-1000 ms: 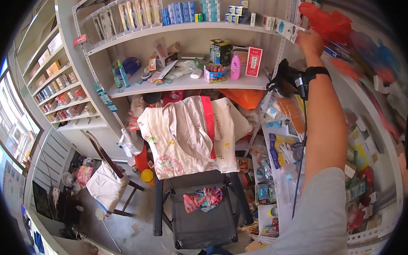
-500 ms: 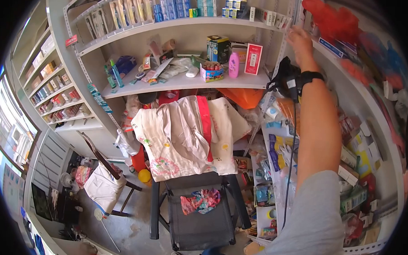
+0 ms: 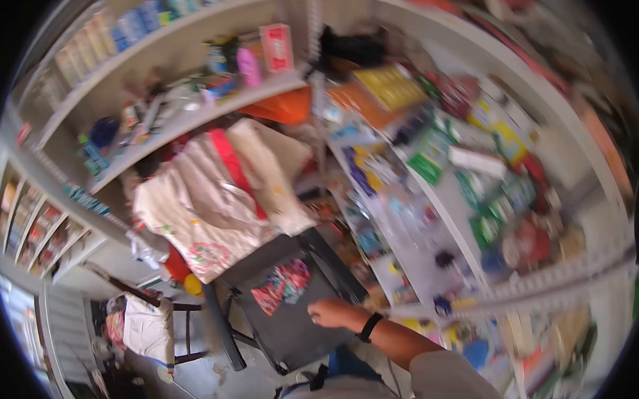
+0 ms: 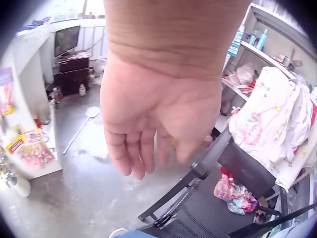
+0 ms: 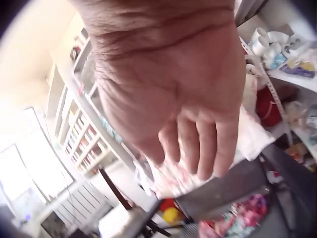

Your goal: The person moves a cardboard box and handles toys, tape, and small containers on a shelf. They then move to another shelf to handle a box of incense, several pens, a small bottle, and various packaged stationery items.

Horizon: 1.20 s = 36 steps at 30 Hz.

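My right hand (image 3: 333, 312) is over the right side of the black armchair's seat (image 3: 286, 342), beside a crumpled pink and blue floral cloth (image 3: 280, 287). Nothing is in its grasp; the right wrist view shows the palm with fingers loosely bent. Hanging relaxed, my left hand (image 4: 161, 109) holds nothing either and is near the chair's armrest (image 4: 173, 196) in the left wrist view. The head view does not show it. Over the chair's back lies a cream patterned garment (image 3: 186, 195) with a red band.
Left of the armchair stands a wooden chair (image 3: 146, 327) with a white cover. Shelves (image 3: 196, 118) with toothbrushes, small boxes and a pink bottle (image 3: 249, 67) rise ahead. On the right, shelves hold a green package (image 3: 430, 154) and many packets. A yellow ball-like thing (image 3: 193, 284) is near the chair.
The right hand has come down from the upper right shelf edge to the chair seat. The head view has swung right and tilted, with blur. The floral cloth stays on the seat.
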Motion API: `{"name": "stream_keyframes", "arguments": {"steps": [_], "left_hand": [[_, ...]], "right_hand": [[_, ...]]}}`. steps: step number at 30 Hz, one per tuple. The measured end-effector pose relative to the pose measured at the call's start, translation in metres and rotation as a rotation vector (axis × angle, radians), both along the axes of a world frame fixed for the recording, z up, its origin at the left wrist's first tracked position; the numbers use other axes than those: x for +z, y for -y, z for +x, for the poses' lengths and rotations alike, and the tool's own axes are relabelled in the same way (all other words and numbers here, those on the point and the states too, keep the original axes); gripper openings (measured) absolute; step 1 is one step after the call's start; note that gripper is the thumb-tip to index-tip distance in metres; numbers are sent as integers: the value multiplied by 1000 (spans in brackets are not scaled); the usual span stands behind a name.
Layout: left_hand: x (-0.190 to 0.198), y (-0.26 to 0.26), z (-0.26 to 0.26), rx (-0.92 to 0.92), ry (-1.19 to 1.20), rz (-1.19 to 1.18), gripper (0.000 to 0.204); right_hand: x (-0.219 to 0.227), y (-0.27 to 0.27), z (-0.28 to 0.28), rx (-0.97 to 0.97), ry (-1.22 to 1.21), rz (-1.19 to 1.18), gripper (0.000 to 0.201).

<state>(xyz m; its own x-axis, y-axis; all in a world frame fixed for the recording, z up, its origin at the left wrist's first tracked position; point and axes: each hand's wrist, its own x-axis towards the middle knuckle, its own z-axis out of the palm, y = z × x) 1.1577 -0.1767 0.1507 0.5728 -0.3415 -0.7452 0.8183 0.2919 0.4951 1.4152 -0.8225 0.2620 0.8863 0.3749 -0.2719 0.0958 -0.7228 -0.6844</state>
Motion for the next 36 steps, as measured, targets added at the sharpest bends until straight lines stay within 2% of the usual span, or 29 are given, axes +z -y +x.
{"name": "stream_keyframes", "arguments": {"steps": [1,2,3,4,5,6,8,9,10,11,12,14,15,17,18,19,20,21,22,23,24,25,27,30,32,33,34,35,36], "left_hand": [[0,-5,15,-104,33,187,30],[3,-8,34,-215,50,371,30],[5,-10,58,-294,28,417,30],[1,-8,82,-369,16,463,30],[-3,-4,104,-438,11,512,30],[-9,-1,125,-501,-25,551,33],[-16,-1,169,-569,-96,372,37],[-26,1,190,-743,30,387,37],[-36,4,205,-911,163,389,37],[25,67,196,-944,164,740,29],[20,73,208,-962,188,735,20],[16,90,224,-1037,244,841,21],[8,92,231,-1037,236,793,21],[-12,96,245,-1011,212,701,22],[-24,90,248,-966,102,455,23],[-38,80,247,-906,-3,211,24],[-51,77,244,-842,-93,-35,25],[-66,73,227,-1095,267,20,26],[-65,77,202,-1185,373,81,25],[-65,81,177,-1273,480,145,25],[-59,79,148,-1207,312,209,23],[-58,80,133,-1444,605,114,25],[-50,83,105,-1780,822,149,28],[-12,121,72,-2048,691,487,33],[-38,145,78,-2196,785,585,36],[-65,147,93,-2196,1315,333,36],[-44,178,82,-2205,1325,454,36],[6,239,62,-2209,1331,577,36],[12,274,57,-2097,1415,534,36]], "right_hand": [[-42,-1,-52,78,-93,-118,22],[-65,-2,-106,47,-190,-115,22],[-91,2,-162,-84,-226,37,23],[-80,11,-209,-129,-233,68,27],[-121,16,-256,-118,-354,-35,29],[-130,24,-300,-249,-381,-103,29],[-156,36,-389,-593,-351,-248,29],[-135,42,-413,-728,-507,-319,30],[-131,45,-441,-901,-519,-338,30],[-124,41,-474,-1096,-388,-304,30],[-129,34,-502,-1270,-282,-358,30],[-128,5,-563,-1458,-140,-362,31],[-117,-14,-588,-1433,-231,-353,31],[-101,-64,-630,-1356,-400,-327,33],[-113,-97,-652,-1483,-532,-177,36],[-132,-133,-680,-1381,-487,-277,40],[-124,-161,-694,-1342,-717,-127,44],[-122,-186,-704,-1157,-882,-79,45],[-117,-210,-718,-1083,-869,-8,44],[-93,-229,-717,-1167,-921,70,43],[-79,-248,-717,-1243,-982,159,42],[-104,-263,-731,-1227,-883,112,41],[-161,-288,-765,-1191,-685,10,40],[-147,-281,-780,-1295,-581,-5,35],[-132,-266,-794,-1419,-547,42,32],[-129,-259,-805,-1479,-532,63,30],[-127,-250,-817,-1569,-551,151,30],[-130,-241,-833,-1653,-571,241,30],[-134,-232,-847,-1732,-592,333,29]]}}
